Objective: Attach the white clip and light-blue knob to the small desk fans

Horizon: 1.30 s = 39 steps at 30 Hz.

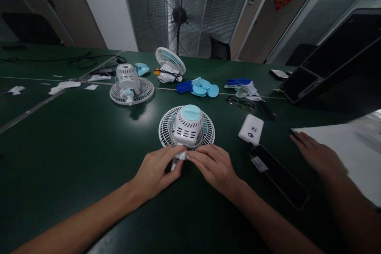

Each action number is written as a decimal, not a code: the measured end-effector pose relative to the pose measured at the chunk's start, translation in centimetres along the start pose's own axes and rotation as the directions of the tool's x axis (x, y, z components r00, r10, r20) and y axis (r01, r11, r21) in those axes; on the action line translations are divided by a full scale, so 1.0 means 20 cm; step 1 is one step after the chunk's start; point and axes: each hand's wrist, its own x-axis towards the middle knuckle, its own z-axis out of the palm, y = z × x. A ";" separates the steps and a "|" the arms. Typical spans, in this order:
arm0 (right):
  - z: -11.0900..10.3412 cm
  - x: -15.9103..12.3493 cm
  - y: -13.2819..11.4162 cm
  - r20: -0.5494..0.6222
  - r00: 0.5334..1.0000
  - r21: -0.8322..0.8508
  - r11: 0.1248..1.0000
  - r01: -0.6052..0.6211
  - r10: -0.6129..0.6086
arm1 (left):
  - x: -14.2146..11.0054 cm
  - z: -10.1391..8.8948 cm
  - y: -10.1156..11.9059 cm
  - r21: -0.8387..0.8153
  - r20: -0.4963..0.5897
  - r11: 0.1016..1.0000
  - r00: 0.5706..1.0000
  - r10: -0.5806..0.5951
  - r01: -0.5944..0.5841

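A small white electric fan (188, 126) lies face down on the green table, its grille flat underneath and its motor housing with a pale blue cap on top. At its near side a white neck piece (180, 156) sticks out toward me. My left hand (156, 170) closes on this piece from the left, thumb below and fingers above. From the right, my right hand (216, 166) pinches the same piece with its fingertips. The fingers hide part of the neck and the near rim of the grille.
Beyond stand two more small fans (127, 81) (171, 65), blue fan blades (205, 88), gloves (242, 87) and glasses (241, 103). A white power bank (251, 129) and a phone (279, 176) lie right. Another person's hand (321, 156) rests by white paper (354, 147).
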 end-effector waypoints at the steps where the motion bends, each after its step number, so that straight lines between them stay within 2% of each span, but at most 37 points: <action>1: 0.00 0.00 0.00 -0.002 1.000 0.006 1.000 -0.028 0.028 | 0.00 0.00 0.00 -0.003 0.002 1.000 1.000 -0.007 0.007; 5: 0.03 0.02 -0.04 -0.023 0.983 0.136 0.975 -0.177 0.181 | 0.01 0.00 0.01 -0.013 -0.003 1.000 1.000 -0.015 0.014; 8: 0.05 0.03 -0.07 0.009 0.948 0.297 0.905 -0.305 0.317 | 0.01 0.00 0.01 -0.023 -0.005 1.000 1.000 -0.015 0.014; 10: 0.05 0.03 -0.08 0.035 0.933 0.348 0.871 -0.347 0.358 | 0.01 -0.01 0.01 -0.027 -0.002 0.999 1.000 -0.017 0.017; 12: 0.04 0.02 -0.06 0.041 0.950 0.322 0.896 -0.305 0.309 | 0.00 0.00 0.00 -0.025 0.006 0.999 1.000 -0.027 0.027; 15: 0.01 0.00 -0.02 0.037 0.991 0.165 0.977 -0.133 0.128 | 0.00 0.00 0.00 -0.021 0.016 0.999 0.999 -0.037 0.037; 17: 0.00 -0.01 0.00 0.044 0.998 0.064 0.996 -0.056 0.054 | 0.00 0.00 -0.01 -0.022 0.023 0.999 0.999 -0.035 0.035; 25: 0.00 -0.01 0.02 0.058 0.998 0.006 1.000 0.000 0.000 | 0.00 0.00 0.00 -0.061 0.032 0.997 0.999 -0.035 0.037; 29: 0.02 -0.01 0.01 0.022 0.999 0.017 1.000 -0.026 0.026 | 0.00 -0.01 0.00 -0.051 0.031 0.998 0.999 -0.037 0.039; 34: 0.04 0.00 -0.01 -0.034 0.990 0.118 0.984 -0.131 0.136 | 0.01 -0.01 0.00 -0.058 -0.005 0.998 1.000 -0.014 0.014; 39: 0.05 0.01 -0.03 -0.027 0.970 0.227 0.947 -0.228 0.240 | 0.01 -0.01 0.01 -0.053 0.004 0.998 1.000 -0.021 0.021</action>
